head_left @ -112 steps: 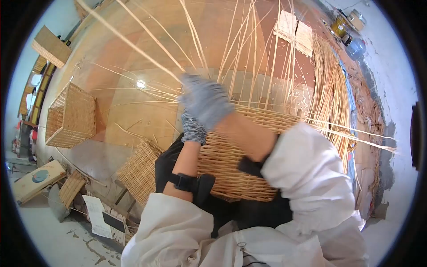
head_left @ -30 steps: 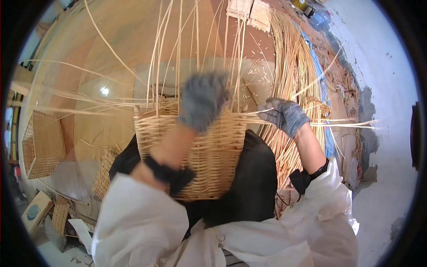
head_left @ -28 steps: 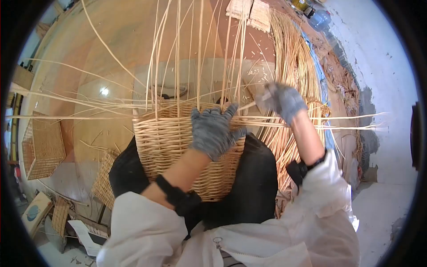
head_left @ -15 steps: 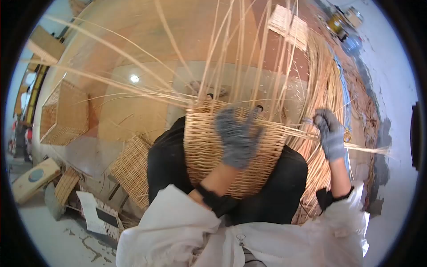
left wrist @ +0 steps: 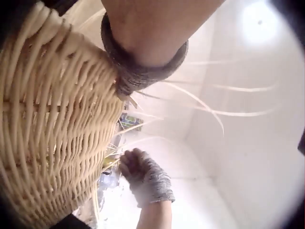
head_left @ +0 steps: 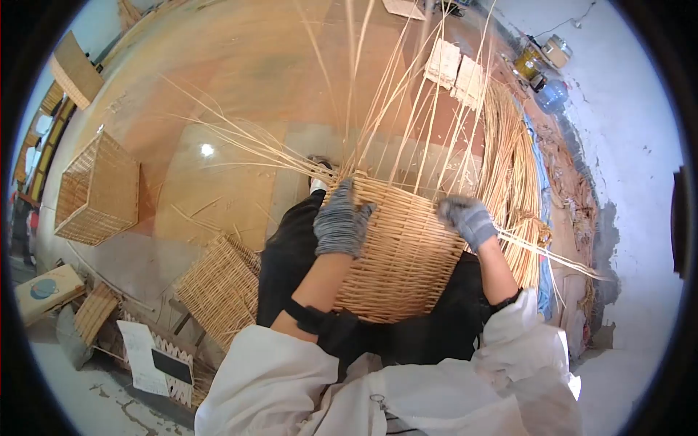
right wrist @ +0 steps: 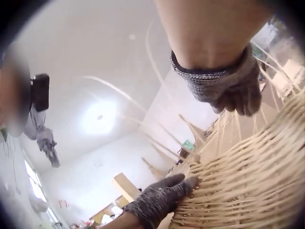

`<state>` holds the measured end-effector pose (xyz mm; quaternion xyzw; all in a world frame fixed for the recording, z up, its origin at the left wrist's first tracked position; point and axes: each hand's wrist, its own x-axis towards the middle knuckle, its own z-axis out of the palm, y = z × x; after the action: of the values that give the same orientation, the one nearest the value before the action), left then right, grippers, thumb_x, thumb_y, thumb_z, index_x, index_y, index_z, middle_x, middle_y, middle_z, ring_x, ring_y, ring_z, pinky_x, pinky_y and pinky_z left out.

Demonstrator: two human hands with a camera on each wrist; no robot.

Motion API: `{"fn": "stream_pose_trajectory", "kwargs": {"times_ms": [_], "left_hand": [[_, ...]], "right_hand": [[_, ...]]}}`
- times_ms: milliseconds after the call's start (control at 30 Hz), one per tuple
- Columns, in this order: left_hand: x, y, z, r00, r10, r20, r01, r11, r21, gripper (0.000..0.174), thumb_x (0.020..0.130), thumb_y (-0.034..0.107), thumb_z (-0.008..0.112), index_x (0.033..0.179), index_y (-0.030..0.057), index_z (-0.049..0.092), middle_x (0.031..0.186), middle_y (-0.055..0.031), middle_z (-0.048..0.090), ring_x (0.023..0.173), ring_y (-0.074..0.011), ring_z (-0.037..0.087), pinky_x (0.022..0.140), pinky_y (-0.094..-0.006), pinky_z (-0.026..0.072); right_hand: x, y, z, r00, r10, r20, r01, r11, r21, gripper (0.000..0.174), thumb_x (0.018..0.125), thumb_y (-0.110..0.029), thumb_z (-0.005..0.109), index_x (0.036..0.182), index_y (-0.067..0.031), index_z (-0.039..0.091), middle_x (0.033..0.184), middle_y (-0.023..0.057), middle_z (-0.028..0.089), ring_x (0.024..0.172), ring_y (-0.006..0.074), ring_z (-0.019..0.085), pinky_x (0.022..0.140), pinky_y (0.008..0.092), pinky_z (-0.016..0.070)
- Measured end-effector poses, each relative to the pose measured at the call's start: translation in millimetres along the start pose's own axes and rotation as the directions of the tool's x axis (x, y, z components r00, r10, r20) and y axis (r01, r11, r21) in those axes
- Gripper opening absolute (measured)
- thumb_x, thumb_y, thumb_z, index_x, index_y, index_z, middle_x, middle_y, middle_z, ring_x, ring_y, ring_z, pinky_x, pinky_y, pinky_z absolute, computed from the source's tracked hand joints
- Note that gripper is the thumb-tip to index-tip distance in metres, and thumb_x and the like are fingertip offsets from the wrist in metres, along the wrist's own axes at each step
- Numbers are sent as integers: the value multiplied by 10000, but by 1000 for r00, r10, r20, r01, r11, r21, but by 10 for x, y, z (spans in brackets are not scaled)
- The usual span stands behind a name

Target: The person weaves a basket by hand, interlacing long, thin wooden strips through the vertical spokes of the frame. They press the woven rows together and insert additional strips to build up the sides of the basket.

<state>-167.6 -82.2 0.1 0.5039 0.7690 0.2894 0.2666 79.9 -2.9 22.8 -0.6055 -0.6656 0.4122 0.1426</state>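
An unfinished wicker basket (head_left: 396, 251) lies on my lap, its loose upright stakes (head_left: 407, 109) fanning away from me. My gloved left hand (head_left: 340, 224) rests with straight fingers on the weave near the basket's left rim; the right wrist view shows that left hand (right wrist: 162, 196) flat on the basket (right wrist: 248, 191). My gloved right hand (head_left: 467, 218) sits at the right rim, fingers curled round a long willow strand (head_left: 552, 256) that runs off to the right. The left wrist view shows the right hand (left wrist: 145, 177) bunched against the basket's edge (left wrist: 52, 143).
A square wicker basket (head_left: 98, 190) stands on the floor at the left, and a woven piece (head_left: 222, 285) leans by my left knee. A thick bundle of willow rods (head_left: 520, 152) lies along the right. Woven mats (head_left: 458, 69) and jars (head_left: 542, 58) sit beyond it.
The basket has turned on my lap. My left hand slid from the middle of the weave to the left rim. My right hand came in from the right to the rim, still holding the strand.
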Motion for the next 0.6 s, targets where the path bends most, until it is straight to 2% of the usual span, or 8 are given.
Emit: {"fn": "stream_pose_trajectory", "kwargs": {"times_ms": [67,133,200,267,300,433,567,600], "left_hand": [[234,-339,246,983,129,-131,-156,963,-222,675,711,236,737,1264,30,408,1188,-178,510,1041,-314,528,918,-368,424],[210,-211,113,872,394,-290,-395,917,56,693,693,232,752,1258,19,412,1196,-179,502,1058,-311,518,919,-366,427],[200,-152,147,918,316,-240,-350,929,-117,666,672,212,769,1219,-5,457,1169,-176,523,1075,-281,511,924,-342,425],[266,-257,285,898,334,-288,-389,907,-162,631,671,187,772,1196,-12,483,1146,-167,539,1058,-262,523,920,-332,429],[259,-227,249,922,290,-257,-354,899,-257,615,673,181,772,1185,-12,492,1131,-162,547,1046,-253,530,918,-328,430],[274,-264,209,960,206,-188,-268,866,-422,559,685,155,768,1152,-19,515,1088,-141,568,1002,-219,550,905,-312,439],[298,-301,198,977,157,-142,-211,775,-596,534,693,120,759,1143,-29,514,1092,-130,567,1027,-212,534,903,-305,444],[290,-306,209,980,145,-133,-197,748,-633,529,696,110,755,1145,-29,512,1097,-130,565,1035,-212,530,905,-304,443]], "right_hand": [[89,-464,134,868,-395,-300,341,915,-217,168,817,-128,607,942,-18,633,791,86,645,693,173,605,641,273,480],[343,-870,223,586,-773,-243,655,629,-420,185,811,-165,603,915,-14,631,812,135,640,717,257,617,655,327,488],[625,-1193,359,533,-846,34,702,419,-575,219,817,-210,563,898,-26,650,880,124,640,820,304,595,738,389,461],[1218,-1193,685,827,-344,444,556,383,-738,218,756,-213,632,884,-39,659,868,138,643,794,283,611,705,355,477],[1368,-1202,777,843,4,538,511,307,-803,227,725,-214,666,878,-46,664,862,145,645,780,273,619,688,337,485],[1249,-798,575,507,-695,509,855,332,-398,304,669,-238,697,909,-53,671,966,155,633,848,314,600,722,404,472],[2494,-944,807,764,365,532,551,60,-833,239,680,-201,680,894,-96,675,941,132,643,860,304,607,741,381,485],[2286,-1192,639,803,157,575,570,82,-818,209,709,-216,661,889,-113,674,902,124,646,839,307,610,731,394,484]]}}
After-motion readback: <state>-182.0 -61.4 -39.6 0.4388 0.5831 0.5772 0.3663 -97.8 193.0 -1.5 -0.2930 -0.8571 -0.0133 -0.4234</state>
